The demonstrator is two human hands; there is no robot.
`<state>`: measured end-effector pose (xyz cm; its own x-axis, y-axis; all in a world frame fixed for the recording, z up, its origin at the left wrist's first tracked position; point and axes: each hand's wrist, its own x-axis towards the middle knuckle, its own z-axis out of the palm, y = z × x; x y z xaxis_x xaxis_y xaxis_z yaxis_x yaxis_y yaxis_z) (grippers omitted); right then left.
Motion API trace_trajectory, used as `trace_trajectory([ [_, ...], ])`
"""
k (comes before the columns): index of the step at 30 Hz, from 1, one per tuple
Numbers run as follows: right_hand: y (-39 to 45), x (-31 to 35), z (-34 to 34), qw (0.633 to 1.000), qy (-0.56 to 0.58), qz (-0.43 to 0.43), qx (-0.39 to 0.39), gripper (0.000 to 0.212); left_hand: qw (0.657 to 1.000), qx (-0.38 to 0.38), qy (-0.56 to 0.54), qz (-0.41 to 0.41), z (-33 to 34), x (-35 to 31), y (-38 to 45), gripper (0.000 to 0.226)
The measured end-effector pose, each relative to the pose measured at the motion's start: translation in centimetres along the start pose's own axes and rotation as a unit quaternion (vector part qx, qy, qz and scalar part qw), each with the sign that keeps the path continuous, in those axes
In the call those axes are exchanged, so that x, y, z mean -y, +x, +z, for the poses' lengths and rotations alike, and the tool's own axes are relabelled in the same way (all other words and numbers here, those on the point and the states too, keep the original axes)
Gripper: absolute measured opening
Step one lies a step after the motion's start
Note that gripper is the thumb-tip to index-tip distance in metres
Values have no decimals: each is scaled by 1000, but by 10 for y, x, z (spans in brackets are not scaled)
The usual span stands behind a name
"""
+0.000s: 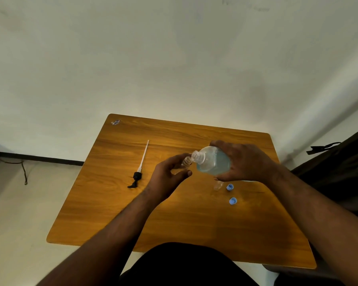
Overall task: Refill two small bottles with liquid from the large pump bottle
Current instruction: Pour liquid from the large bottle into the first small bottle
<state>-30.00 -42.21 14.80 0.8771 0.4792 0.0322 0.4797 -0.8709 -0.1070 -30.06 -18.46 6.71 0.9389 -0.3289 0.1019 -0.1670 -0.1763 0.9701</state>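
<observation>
Table (pixel 112 213), wooden, set against a pale wall, seen from above.

Big bottle (pixel 212 162): clear, pump removed, holding pale blue liquid. Tipped on its side above the table, threaded neck pointing left. Gripped around the body by the right hand (pixel 244 162), fingers and thumb curled about it.

Small bottle (pixel 186 162): clear, uncapped, largely hidden by fingers. Held in the left hand (pixel 170 174), fingers and thumb curled around it, mouth raised to meet the big bottle's neck; the two openings touch or nearly touch, which of the two cannot be told.

Second small bottle (pixel 218 185): clear, uncapped, on the table just below the right hand, partly hidden by it.

Caps (pixel 229 187), two, blue: one just right of the second small bottle, the other (pixel 233 201) near it, closer to the person. Both lie on the table.

Pump (pixel 137 176): black head with long white dip tube, lying flat on the table's left part, well apart from both hands, tube pointing toward the wall.

Sticker (pixel 115 122): small, at the table's far left corner.
</observation>
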Motion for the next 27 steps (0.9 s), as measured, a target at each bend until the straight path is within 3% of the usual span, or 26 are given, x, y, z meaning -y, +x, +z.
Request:
trace_trajectory([
  [27, 6, -7, -7, 998, -57, -17, 20, 91, 1000, 8, 9, 9, 0, 1, 11, 51],
])
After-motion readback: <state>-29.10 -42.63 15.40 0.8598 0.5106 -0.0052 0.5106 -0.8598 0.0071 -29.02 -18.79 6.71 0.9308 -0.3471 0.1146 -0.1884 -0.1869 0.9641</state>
